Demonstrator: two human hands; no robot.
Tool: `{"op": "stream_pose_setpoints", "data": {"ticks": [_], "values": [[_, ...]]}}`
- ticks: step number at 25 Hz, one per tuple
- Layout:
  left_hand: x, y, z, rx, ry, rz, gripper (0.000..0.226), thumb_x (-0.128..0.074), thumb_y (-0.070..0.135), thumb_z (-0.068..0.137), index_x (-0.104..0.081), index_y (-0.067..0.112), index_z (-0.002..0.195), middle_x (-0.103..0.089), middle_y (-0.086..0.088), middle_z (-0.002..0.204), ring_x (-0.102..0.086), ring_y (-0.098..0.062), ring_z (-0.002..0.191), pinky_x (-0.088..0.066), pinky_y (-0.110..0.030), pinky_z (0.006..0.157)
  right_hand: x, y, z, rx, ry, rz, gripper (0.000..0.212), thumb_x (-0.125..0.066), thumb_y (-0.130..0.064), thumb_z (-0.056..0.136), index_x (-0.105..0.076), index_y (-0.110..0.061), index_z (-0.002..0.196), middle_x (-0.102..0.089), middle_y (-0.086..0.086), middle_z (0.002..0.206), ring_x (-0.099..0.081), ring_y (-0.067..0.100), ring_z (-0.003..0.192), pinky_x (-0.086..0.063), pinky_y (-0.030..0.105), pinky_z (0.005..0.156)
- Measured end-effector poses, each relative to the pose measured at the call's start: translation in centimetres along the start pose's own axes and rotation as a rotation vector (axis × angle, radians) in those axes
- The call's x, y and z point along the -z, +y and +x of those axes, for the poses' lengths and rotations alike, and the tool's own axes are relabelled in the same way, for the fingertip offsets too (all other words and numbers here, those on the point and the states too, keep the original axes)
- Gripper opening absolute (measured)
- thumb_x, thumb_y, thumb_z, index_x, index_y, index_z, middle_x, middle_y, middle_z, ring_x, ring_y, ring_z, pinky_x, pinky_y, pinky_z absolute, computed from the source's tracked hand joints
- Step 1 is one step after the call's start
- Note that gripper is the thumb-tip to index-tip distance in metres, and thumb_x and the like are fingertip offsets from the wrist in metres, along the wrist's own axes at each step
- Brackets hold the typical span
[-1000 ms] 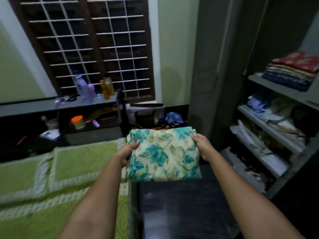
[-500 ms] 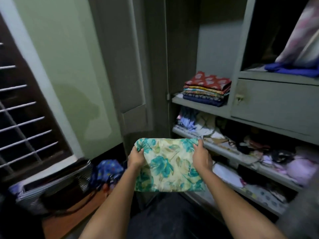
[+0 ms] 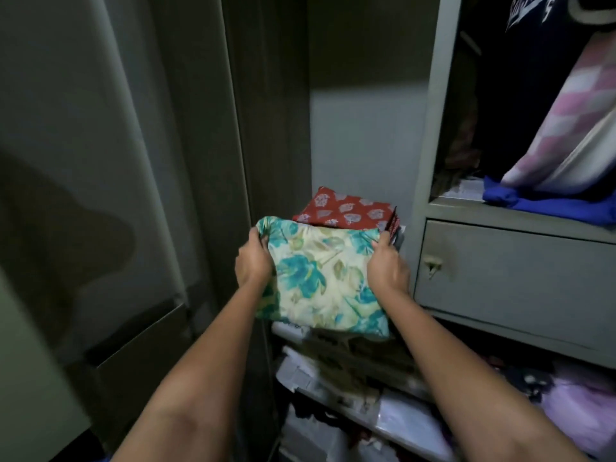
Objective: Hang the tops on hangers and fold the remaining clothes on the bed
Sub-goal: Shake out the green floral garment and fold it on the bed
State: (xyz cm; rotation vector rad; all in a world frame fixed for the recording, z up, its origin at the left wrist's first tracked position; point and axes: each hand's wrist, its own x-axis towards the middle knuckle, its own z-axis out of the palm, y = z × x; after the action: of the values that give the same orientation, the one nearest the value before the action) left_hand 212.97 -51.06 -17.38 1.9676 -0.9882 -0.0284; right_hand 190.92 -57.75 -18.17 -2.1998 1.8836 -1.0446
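Half a second ago both hands held the bundle out in mid-air in front of the cupboard; now they have carried it up and forward to the shelf, so that its far edge overlaps the red printed folded cloth (image 3: 346,208) topping the stack there. Fingers of the left hand (image 3: 253,258) curl round the bundle's left far corner, thumb side on top, bunching the fabric slightly; fingers of the right hand (image 3: 386,265) pinch the right edge the same way, with the tips hidden under the cloth. Between them sits the folded cream cotton garment with large teal flowers and pale olive leaves (image 3: 320,278), a soft, roughly square pad, several layers thick, its corners rounded and puffy. It looks light and limp, likely to sag or unfold if gripped by one layer only, so holding both side edges through the full thickness, as now, seems the sound hold. The weave looks matte rather than slippery. Its near edge overhangs the front of the grey-green metal cupboard shelf (image 3: 283,328), not yet resting flat as far as I can judge. To the right is a grey drawer front with a small handle (image 3: 513,271), and above it hang dark and pink-checked clothes (image 3: 566,128).
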Motion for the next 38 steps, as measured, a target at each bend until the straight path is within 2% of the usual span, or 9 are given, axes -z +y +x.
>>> {"op": "stream_pose_setpoints", "data": {"ticks": [8, 15, 18, 21, 23, 25, 31, 35, 38], "values": [[-9.5, 6.9, 21.5, -0.157, -0.113, -0.29, 0.038, -0.042, 0.028, 0.101, -0.048, 0.016, 0.136, -0.055, -0.013, 0.133, -0.051, -0.032, 0.121, -0.039, -0.033, 0.096, -2.8, -3.7, 19.7, -0.183, 0.121, -0.056, 0.027, -0.028, -0.014, 0.101, -0.039, -0.006, 0.125, -0.06, 0.021, 0.12, -0.058, 0.038, 0.11, -0.046, 0.041, 0.084], [-20.0, 11.0, 30.3, -0.143, -0.345, 0.079, 0.046, -0.051, 0.027, 0.096, -0.04, 0.013, 0.138, -0.046, -0.014, 0.141, -0.041, -0.034, 0.131, -0.035, -0.043, 0.106, -6.7, -0.3, 29.8, -0.424, 0.106, -0.247, 0.04, -0.033, -0.017, 0.102, -0.03, -0.009, 0.141, -0.049, 0.019, 0.136, -0.051, 0.035, 0.121, -0.042, 0.04, 0.094], [-23.0, 12.4, 28.3, -0.501, -0.254, 0.186, 0.054, -0.045, 0.027, 0.097, -0.029, 0.013, 0.147, -0.029, -0.006, 0.154, -0.014, -0.026, 0.146, -0.003, -0.05, 0.117, -9.2, -0.9, 30.7, -0.389, 0.054, -0.308, 0.047, -0.035, -0.024, 0.101, -0.026, -0.013, 0.147, -0.042, 0.018, 0.142, -0.044, 0.033, 0.129, -0.029, 0.039, 0.108], [-25.2, 14.0, 26.0, -0.884, -0.506, 0.31, 0.045, -0.03, 0.027, 0.103, -0.033, 0.017, 0.147, -0.029, -0.003, 0.155, -0.009, -0.025, 0.148, 0.003, -0.05, 0.116, -12.5, -2.9, 30.6, -0.243, -0.187, -0.231, 0.043, -0.035, -0.018, 0.1, -0.041, -0.006, 0.141, -0.04, 0.019, 0.147, -0.04, 0.032, 0.134, -0.03, 0.037, 0.11], [-27.1, 12.5, 25.9, -0.863, -0.7, 0.517, 0.053, -0.018, 0.037, 0.104, -0.014, 0.017, 0.153, -0.008, -0.001, 0.161, 0.003, -0.023, 0.148, 0.007, -0.049, 0.117, -15.1, -2.3, 29.5, -0.206, -0.418, -0.264, 0.053, -0.027, -0.031, 0.103, -0.019, -0.012, 0.152, -0.014, 0.01, 0.159, -0.014, 0.029, 0.146, -0.012, 0.043, 0.118], [-28.2, 10.4, 26.7, -0.794, -0.718, 0.611, 0.065, -0.014, 0.053, 0.1, 0.001, 0.019, 0.153, 0.01, 0.002, 0.16, 0.014, -0.02, 0.147, 0.012, -0.047, 0.116, -16.0, -0.5, 28.6, -0.258, -0.441, -0.294, 0.06, -0.017, -0.049, 0.102, -0.003, -0.023, 0.154, 0.002, -0.001, 0.161, 0.005, 0.023, 0.148, 0.006, 0.047, 0.117], [-25.4, 10.1, 28.3, -0.562, -0.713, 0.58, 0.103, -0.021, 0.082, 0.081, 0.009, 0.013, 0.152, 0.018, -0.006, 0.158, 0.013, -0.025, 0.147, 0.003, -0.044, 0.118, -12.9, 1.4, 27.1, -0.504, -0.426, -0.3, 0.084, -0.009, -0.074, 0.089, -0.001, -0.022, 0.154, 0.006, -0.003, 0.161, 0.004, 0.025, 0.148, 0.012, 0.055, 0.113], [-20.7, 11.4, 28.1, -0.411, -0.751, 0.189, 0.088, -0.018, 0.072, 0.089, -0.005, 0.013, 0.153, 0.002, -0.016, 0.159, 0.002, -0.032, 0.147, -0.003, -0.048, 0.119, -9.0, 0.6, 26.5, -0.531, -0.377, -0.117, 0.088, -0.012, -0.072, 0.09, -0.001, -0.012, 0.153, 0.006, 0.007, 0.161, 0.003, 0.029, 0.148, 0.006, 0.053, 0.116], [-16.1, 12.8, 24.7, -0.214, -0.774, -0.399, 0.073, -0.019, 0.063, 0.096, -0.019, 0.015, 0.152, -0.014, -0.01, 0.159, -0.015, -0.028, 0.146, -0.013, -0.043, 0.117, -4.7, -2.3, 24.4, -0.445, -0.292, 0.274, 0.085, -0.016, -0.066, 0.094, -0.012, -0.003, 0.152, -0.008, 0.015, 0.159, -0.011, 0.029, 0.147, -0.01, 0.044, 0.119]]}}
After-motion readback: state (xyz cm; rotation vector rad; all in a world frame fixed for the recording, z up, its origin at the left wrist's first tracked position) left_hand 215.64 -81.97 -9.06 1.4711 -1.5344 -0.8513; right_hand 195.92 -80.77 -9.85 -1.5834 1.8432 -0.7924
